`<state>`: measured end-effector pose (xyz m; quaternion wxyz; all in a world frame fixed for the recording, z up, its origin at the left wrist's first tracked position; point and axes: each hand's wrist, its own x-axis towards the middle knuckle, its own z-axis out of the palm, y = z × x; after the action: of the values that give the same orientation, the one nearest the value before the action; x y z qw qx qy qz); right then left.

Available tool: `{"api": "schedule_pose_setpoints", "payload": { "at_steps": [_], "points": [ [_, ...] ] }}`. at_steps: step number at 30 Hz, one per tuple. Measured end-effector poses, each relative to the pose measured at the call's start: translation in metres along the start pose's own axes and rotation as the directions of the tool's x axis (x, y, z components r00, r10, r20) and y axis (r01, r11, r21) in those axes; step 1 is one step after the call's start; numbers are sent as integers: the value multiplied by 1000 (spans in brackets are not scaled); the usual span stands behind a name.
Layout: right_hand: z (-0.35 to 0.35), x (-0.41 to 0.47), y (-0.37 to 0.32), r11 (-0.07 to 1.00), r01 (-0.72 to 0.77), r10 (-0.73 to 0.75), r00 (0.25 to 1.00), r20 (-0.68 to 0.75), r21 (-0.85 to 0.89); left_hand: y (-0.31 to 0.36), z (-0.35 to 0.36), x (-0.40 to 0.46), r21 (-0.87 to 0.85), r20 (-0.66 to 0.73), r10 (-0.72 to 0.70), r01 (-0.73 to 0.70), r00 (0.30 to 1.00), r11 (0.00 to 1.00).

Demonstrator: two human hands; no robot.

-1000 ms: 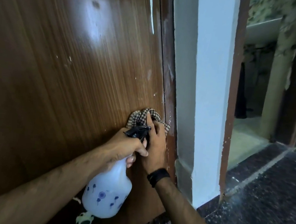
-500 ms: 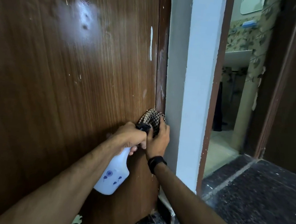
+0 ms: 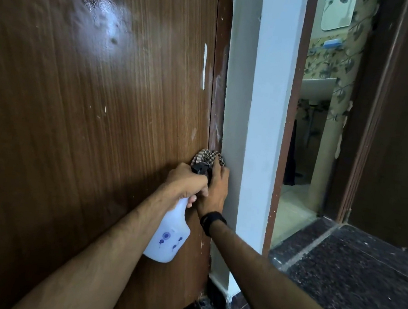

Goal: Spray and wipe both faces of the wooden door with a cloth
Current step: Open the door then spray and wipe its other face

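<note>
Wipe step — right hand presses cloth flat on door at 3 o'clock edge. Left hand clenched round bottle. Next, likely: work rest of face, then flip side.

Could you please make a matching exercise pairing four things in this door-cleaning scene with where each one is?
Things:
1. checked cloth
2. spray bottle
3. black wristband
4. white paint streak

Places:
A. on the right wrist
B. high on the door, near its right edge
C. gripped at the neck by the left hand
D. pressed to the door's edge by the right hand

Pairs: 1-D, 2-C, 3-A, 4-B
</note>
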<state>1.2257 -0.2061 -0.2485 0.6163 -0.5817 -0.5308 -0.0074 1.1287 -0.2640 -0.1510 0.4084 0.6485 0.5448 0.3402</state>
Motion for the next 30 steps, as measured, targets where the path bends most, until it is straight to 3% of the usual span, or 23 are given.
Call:
{"api": "schedule_pose_setpoints", "payload": {
  "at_steps": [6, 9, 15, 23, 30],
  "points": [
    [10, -60, 46, 994, -107, 110, 989, 95, -32, -2, -2, 3, 32, -16, -9, 10, 1000, 999],
    [1, -57, 40, 998, -62, 63, 995, 73, -23, -1, -3, 1, 22, -34, -4, 4, 999, 1000],
    [-16, 38, -30, 986, 163, -162, 986, -41, 38, 12, -11, 12, -112, -92, 9, -19, 996, 994],
    [-12, -35, 28, 992, 94, -76, 977, 200, -82, 17, -16, 7, -119, -49, 18, -24, 999, 993],
    [-24, 23, -12, 979, 172, -156, 978, 141, -110, 32, -21, 1, -119, -89, 69, -80, 994, 990]
  ]
}}
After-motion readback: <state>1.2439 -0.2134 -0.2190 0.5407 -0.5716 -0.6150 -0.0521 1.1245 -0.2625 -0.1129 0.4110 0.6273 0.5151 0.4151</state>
